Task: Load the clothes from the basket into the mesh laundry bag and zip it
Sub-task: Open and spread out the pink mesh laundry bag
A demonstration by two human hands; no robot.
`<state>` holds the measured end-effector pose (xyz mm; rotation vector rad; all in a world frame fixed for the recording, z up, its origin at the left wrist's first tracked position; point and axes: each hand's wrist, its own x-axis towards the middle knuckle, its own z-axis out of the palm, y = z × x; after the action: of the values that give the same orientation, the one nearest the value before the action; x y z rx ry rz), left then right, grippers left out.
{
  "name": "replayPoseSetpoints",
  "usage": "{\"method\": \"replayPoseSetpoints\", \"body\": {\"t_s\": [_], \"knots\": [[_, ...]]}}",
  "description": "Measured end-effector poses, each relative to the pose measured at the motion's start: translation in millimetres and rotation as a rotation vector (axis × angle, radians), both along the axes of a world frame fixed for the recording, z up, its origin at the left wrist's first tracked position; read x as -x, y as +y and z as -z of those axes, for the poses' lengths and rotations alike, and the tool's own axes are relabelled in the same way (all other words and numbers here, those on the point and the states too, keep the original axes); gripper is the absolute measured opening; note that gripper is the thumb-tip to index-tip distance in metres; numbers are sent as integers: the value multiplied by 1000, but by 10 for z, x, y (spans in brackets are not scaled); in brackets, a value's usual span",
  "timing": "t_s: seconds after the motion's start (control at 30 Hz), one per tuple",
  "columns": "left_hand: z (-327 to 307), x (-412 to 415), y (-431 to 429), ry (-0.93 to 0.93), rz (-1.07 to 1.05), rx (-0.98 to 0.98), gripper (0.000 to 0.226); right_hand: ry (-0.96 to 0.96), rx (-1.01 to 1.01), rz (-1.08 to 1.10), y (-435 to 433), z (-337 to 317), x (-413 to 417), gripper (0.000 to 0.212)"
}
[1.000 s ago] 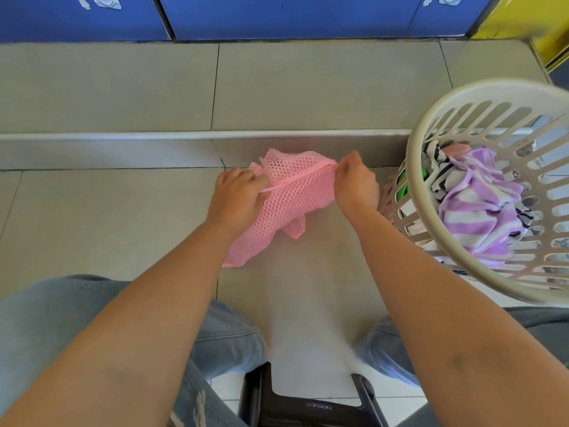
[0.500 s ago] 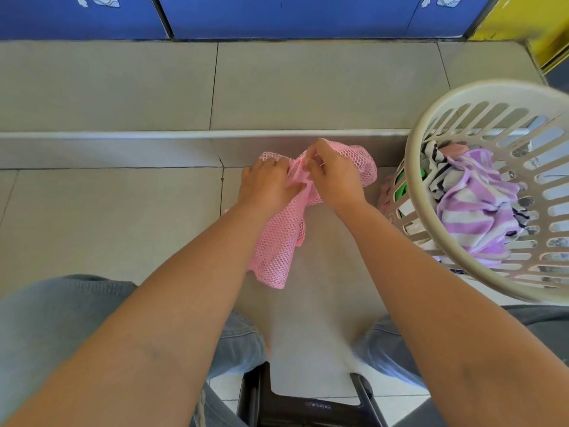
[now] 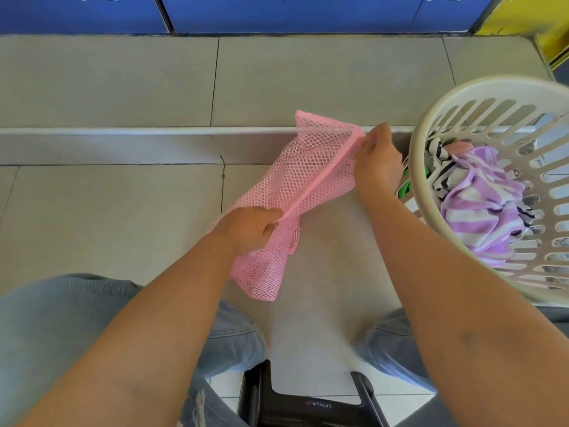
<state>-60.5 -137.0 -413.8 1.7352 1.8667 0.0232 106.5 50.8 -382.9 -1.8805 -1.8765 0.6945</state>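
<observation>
The pink mesh laundry bag [image 3: 311,192] hangs above the tiled floor [image 3: 107,217], stretched along its zipper seam between the left hand [image 3: 246,228] and right hand [image 3: 377,161], each grip pinching one end. It looks empty; the clothes [image 3: 480,204] remain in the basket [image 3: 431,124] beside it, so loading and zipping are still ahead.

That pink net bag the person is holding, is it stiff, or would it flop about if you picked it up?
Probably very floppy: the mesh laundry bag sags and crumples below the left hand, staying straight only along the band stretched towards the right hand. It looks light, being open netting with apparently nothing inside. It is unlikely to roll or break.
</observation>
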Motion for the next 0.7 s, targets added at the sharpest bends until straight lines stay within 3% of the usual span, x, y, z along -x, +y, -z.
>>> {"method": "replayPoseSetpoints", "body": {"t_s": [0.13,0.23,0.37,0.5,0.6,0.7], "knots": [[-2,44,15,-2,85,227,13,63,-2,105,30,57,-40,12],[-56,42,85,-30,48,242,8,137,-7,55,-17,114,-18,13],[-116,-21,217,-273,-380,52,23,199,4,-29,-65,99,40,14],[-245,-96,362,-497,-580,26,44,287,96,-31,-137,156,94,12],[-345,-107,447,-687,-717,31,48,300,220,-27,-229,213,131,39],[-355,-79,537,-654,-837,-32,33,225,343,47,-375,300,127,71]]}}
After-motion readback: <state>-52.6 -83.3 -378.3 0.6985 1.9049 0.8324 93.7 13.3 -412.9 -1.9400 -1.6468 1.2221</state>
